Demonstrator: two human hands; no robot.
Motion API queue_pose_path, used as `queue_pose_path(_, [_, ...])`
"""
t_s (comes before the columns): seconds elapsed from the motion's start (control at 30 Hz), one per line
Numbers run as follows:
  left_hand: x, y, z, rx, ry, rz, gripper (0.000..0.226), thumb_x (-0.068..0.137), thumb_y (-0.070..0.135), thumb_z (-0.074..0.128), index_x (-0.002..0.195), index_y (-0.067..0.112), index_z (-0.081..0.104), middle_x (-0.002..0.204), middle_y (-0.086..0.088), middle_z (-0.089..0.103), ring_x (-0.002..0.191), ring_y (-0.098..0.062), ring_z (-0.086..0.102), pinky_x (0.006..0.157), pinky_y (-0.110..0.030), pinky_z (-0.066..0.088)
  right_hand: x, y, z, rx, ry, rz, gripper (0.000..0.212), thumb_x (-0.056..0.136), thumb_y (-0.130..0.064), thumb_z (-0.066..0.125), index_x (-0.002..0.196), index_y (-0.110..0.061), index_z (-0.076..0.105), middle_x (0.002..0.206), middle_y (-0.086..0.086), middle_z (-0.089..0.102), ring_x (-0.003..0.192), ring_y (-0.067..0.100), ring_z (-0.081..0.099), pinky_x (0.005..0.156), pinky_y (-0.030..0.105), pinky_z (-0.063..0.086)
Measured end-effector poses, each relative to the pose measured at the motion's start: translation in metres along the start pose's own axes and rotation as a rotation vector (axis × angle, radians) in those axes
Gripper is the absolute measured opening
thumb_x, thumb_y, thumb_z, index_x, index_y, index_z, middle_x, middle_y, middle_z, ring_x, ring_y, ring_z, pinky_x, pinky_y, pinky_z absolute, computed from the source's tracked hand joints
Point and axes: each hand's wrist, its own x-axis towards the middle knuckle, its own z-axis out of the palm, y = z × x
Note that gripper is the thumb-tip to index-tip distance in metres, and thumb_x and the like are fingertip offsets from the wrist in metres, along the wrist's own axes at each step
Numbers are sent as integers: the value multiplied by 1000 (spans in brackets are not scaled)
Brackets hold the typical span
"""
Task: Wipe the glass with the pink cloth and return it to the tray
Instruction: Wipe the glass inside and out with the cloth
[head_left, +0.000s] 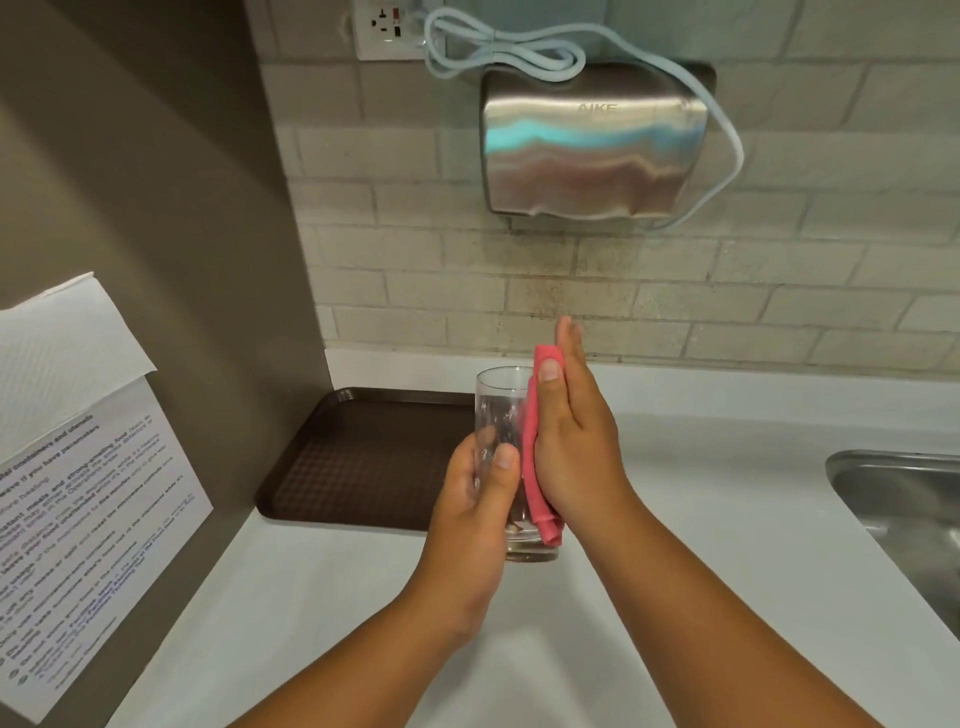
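The glass (506, 457) stands upright above the counter (675, 519), gripped in my left hand (470, 519). My right hand (571, 441), fingers flat together, presses the pink cloth (537, 457) against its right side. The tray (363, 457) lies just left, nearer my left hand.

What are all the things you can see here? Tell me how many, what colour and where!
glass: one, clear, held above the counter
cloth: one, pink, pressed on the glass's right side
tray: one, dark brown, on the counter, left
counter: one, white, below the hands
sink: one, steel, right edge
hand dryer: one, silver, on the tiled wall
cable: one, pale blue, looped above the dryer
socket: one, white, top of wall
notice: one, white, left panel
paper towel: one, white, above the notice
left hand: gripping the glass
right hand: pressing the cloth
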Motion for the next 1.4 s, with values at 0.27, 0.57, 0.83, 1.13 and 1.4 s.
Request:
queue_pose_path(0.27, [9,12,-7,16,33,25,56,86,68,56,137,43,62,124,20,80,118,-2,75,96,-24,59,-53,10,25,-133,-70,-128,56,108,-44,22,161,-41,4,168,-32,-10,155,-10,-14,122,11,-4])
queue_pose_path(0.57, [-1,4,-1,23,15,-34,68,74,84,61,133,51,62,129,19,78,120,-3,74,107,-42,60,0,-7,0,-130,-69,-67,57,111,-46,26,165,-37,12,173,-20,-2,160,1,-1,130,28,7])
queue_pose_path(0.83, [1,10,-3,8,22,-38,60,88,67,59,141,39,62,127,13,79,120,-10,76,106,-45,62,5,-9,3,78,-41,22,52,111,-48,31,162,-41,28,172,-22,18,149,-9,19,103,-3,16])
queue_pose_path(1.13, [10,23,-12,-47,66,-25,59,89,67,52,136,34,67,124,7,82,118,-9,77,102,-39,59,-45,-1,19,36,-138,-45,53,109,-49,28,159,-48,12,171,-30,5,153,-16,2,124,13,8])
queue_pose_path(1.4, [0,13,-3,-12,21,-51,72,81,79,57,138,36,63,127,9,80,123,-12,75,104,-43,61,-9,-7,7,-86,-86,-76,57,111,-45,28,165,-36,11,173,-21,-2,157,-5,-3,119,8,1])
